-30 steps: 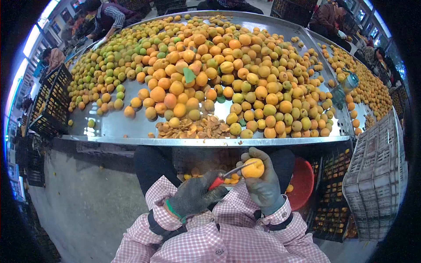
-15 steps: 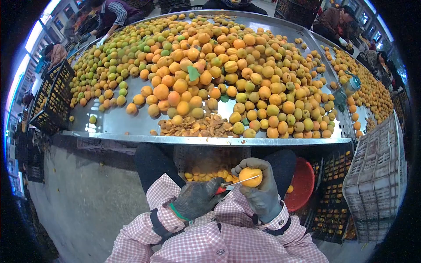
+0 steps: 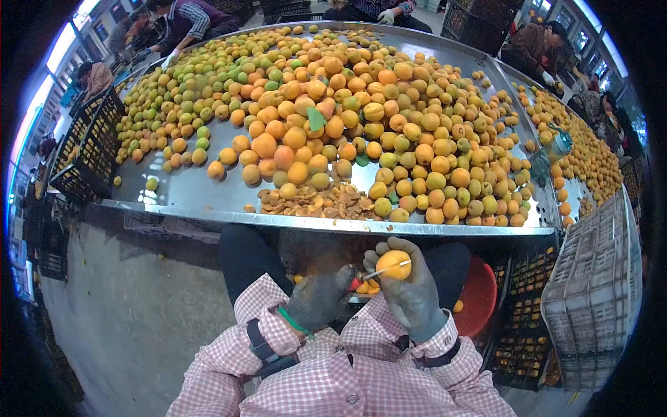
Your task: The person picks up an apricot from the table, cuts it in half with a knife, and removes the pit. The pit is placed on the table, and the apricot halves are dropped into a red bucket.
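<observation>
My left hand (image 3: pixel 316 300), in a dark grey glove, is closed round the red handle of a small knife (image 3: pixel 356 283). The thin blade lies across a yellow-orange apricot (image 3: pixel 393 260), which my gloved right hand (image 3: pixel 417 295) grips between thumb and fingers. Both hands are over my lap, just in front of the metal table's near edge (image 3: pixel 326 224). Below them, partly hidden by my hands, cut yellow fruit pieces (image 3: pixel 368 285) show. A heap of whole apricots (image 3: pixel 389 132) covers much of the table, with a pile of flattened fruit pieces (image 3: pixel 316 203) at its near edge.
To my right are a red basin (image 3: pixel 479 299), stacked dark crates of fruit (image 3: pixel 521 313) and a tall pale plastic crate (image 3: pixel 590 292). A black crate (image 3: pixel 87 149) stands at the table's left end. Several people work round the tables; one gloved hand (image 3: pixel 170 58) reaches the far-left fruit.
Both hands have risen slightly toward the table, still holding the knife and the apricot. The view has shifted a little, and a person's gloved hand now shows at the far edge.
</observation>
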{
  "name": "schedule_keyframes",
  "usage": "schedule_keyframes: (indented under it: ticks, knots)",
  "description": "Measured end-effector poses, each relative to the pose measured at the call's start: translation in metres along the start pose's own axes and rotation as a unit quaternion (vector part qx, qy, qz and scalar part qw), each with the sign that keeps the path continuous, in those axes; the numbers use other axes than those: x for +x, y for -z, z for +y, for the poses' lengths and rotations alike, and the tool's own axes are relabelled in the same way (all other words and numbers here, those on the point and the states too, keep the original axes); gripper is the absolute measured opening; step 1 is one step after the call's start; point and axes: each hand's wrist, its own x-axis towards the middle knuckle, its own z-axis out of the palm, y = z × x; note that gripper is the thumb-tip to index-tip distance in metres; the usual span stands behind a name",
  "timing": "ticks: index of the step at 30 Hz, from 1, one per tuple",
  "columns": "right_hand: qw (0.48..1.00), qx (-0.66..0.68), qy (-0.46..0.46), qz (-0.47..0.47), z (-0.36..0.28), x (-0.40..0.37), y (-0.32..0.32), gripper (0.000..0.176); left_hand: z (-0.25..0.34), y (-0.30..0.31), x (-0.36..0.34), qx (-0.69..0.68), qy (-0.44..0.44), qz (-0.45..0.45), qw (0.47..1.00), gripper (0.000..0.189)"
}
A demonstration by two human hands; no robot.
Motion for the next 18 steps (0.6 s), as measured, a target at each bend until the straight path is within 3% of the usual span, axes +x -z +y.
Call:
schedule_keyframes:
  ticks: [4,5,7,9,11,13,14,15,18]
  knots:
    - [0.984,-0.168,0.040,-0.051,-0.009,0.008,0.001,0.062,-0.002,0.004,0.007,-0.020,0.006,0.028,0.999,0.038]
    - [0.983,-0.169,0.040,-0.052,-0.007,0.008,0.001,0.062,0.000,0.005,0.007,-0.055,-0.004,0.037,0.998,0.042]
    - [0.999,-0.012,0.000,-0.036,-0.001,0.010,0.002,0.062,0.011,0.006,0.005,-0.078,0.016,0.034,0.996,0.043]
    - [0.999,-0.019,0.008,-0.031,0.003,0.011,0.001,0.063,0.013,0.009,0.005,-0.102,0.035,0.029,0.994,0.044]
    - [0.999,-0.027,0.014,-0.027,0.002,0.012,0.003,0.064,0.007,0.015,0.009,-0.042,0.032,0.026,0.998,0.045]
    - [0.946,-0.315,0.046,-0.063,-0.009,0.017,0.013,0.065,0.002,0.011,0.007,-0.057,0.005,0.035,0.998,0.045]
    - [0.932,-0.348,0.080,-0.068,-0.006,0.017,0.018,0.067,0.001,0.010,0.006,-0.070,-0.025,0.043,0.996,0.045]
    - [0.931,-0.348,0.081,-0.071,-0.004,0.016,0.014,0.067,0.004,0.010,0.005,-0.069,-0.025,0.045,0.996,0.045]
    - [0.997,-0.032,0.070,-0.008,0.013,0.013,-0.008,0.064,0.017,0.007,0.005,-0.098,0.034,0.035,0.994,0.043]
